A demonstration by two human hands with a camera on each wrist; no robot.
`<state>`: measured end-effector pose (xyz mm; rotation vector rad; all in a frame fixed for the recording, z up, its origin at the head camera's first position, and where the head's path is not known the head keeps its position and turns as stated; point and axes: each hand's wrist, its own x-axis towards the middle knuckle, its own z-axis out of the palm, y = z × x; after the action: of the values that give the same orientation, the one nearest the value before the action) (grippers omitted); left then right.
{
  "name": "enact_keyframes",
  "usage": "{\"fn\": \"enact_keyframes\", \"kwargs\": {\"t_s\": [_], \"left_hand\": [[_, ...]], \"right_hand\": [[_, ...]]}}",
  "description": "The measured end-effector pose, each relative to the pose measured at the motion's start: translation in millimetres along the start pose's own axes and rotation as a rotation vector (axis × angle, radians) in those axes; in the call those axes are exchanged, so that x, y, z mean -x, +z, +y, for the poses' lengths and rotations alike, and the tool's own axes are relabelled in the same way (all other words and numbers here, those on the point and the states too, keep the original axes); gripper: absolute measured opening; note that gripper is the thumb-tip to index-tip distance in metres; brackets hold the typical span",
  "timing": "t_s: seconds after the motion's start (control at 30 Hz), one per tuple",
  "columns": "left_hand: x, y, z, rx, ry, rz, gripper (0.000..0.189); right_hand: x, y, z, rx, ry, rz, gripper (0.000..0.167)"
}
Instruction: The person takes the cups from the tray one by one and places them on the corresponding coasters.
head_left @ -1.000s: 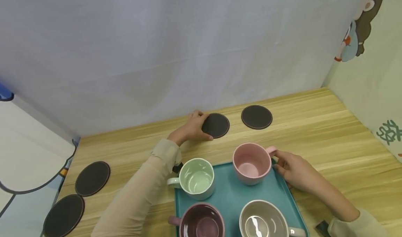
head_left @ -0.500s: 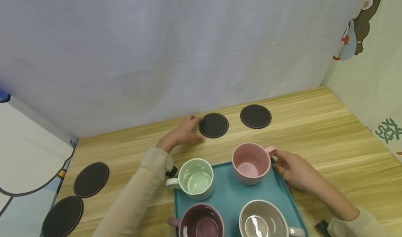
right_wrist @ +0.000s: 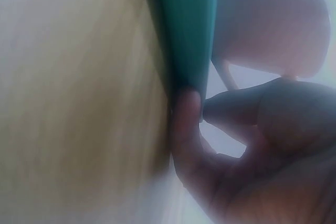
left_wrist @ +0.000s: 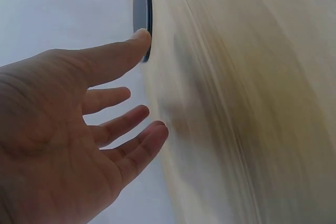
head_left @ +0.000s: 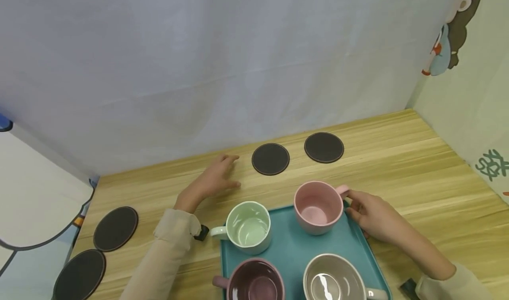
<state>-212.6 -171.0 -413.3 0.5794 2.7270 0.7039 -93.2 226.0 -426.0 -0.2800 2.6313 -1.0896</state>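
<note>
My left hand (head_left: 210, 180) is held over the wooden table, left of a round black coaster (head_left: 270, 159), and holds nothing. In the left wrist view its fingers (left_wrist: 142, 148) are spread from the thumb, and the thumb tip overlaps a coaster (left_wrist: 140, 9). With my right hand (head_left: 375, 214) I pinch the far right corner of a teal tray (head_left: 286, 242), beside the handle of a pink cup (head_left: 318, 207). The right wrist view shows a fingertip (right_wrist: 188, 106) against the tray's side (right_wrist: 189, 30).
A light green cup (head_left: 249, 227), a plum cup (head_left: 256, 280) and a grey-beige cup (head_left: 334, 278) also stand on the tray. Another black coaster (head_left: 324, 147) lies at the back, and overlapping coasters (head_left: 116, 228) lie at the left. A white curtain (head_left: 238, 70) borders the table's far edge.
My left hand has let go of the back coaster and moved left and toward me. That coaster moved slightly left at first, then stayed put. My right hand remains at the tray corner.
</note>
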Motion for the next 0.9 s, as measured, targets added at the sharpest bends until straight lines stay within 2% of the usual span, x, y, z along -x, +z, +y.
{"fn": "enact_keyframes", "kwargs": {"t_s": [0.2, 0.47, 0.73, 0.9], "left_hand": [[24.4, -1.9, -8.9, -0.014, -0.038, 0.029, 0.08], [55.7, -4.1, -17.9, -0.027, -0.057, 0.109, 0.078], [96.0, -11.1, -23.3, -0.053, -0.091, 0.143, 0.074], [115.6, -12.5, -27.8, -0.066, -0.118, 0.164, 0.073]], "right_hand": [[0.5, -0.4, -0.6, -0.001, 0.003, -0.006, 0.041], [1.7, -0.6, -1.6, -0.003, 0.003, -0.008, 0.039], [0.6, -0.8, -0.7, 0.005, -0.018, 0.001, 0.039], [-0.3, -0.6, 0.1, 0.006, -0.014, -0.001, 0.035]]}}
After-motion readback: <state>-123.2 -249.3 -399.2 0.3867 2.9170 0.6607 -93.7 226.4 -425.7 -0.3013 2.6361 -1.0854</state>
